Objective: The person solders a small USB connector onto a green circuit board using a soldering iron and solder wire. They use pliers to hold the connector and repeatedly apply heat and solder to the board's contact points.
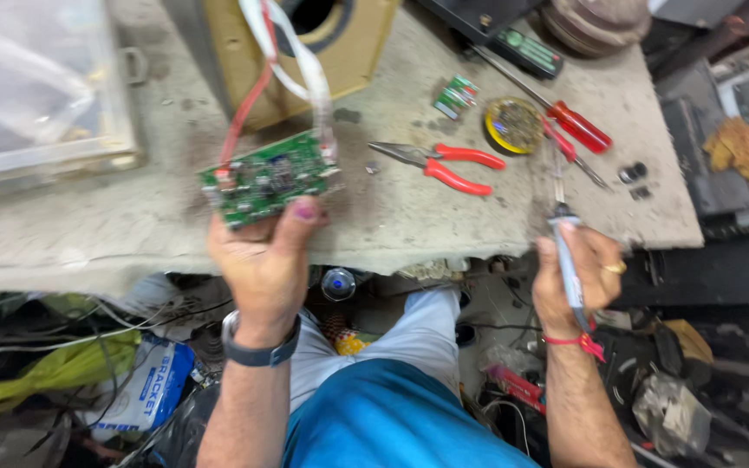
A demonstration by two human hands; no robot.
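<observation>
A round yellow tin (513, 126) of flux sits near the workbench's (392, 217) right edge. The left hand (262, 251) pinches a green circuit board (268, 178); the right hand (576, 277) grips a soldering iron (565, 251).

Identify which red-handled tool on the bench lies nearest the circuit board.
The pliers, lying just right of the green circuit board held in the left hand. The red-handled screwdriver lies farther right, beside the round tin.

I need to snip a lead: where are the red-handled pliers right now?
The red-handled metal pliers lie on the grey workbench, in the middle of the head view, between the green circuit board in the left hand and the round yellow tin.
</observation>
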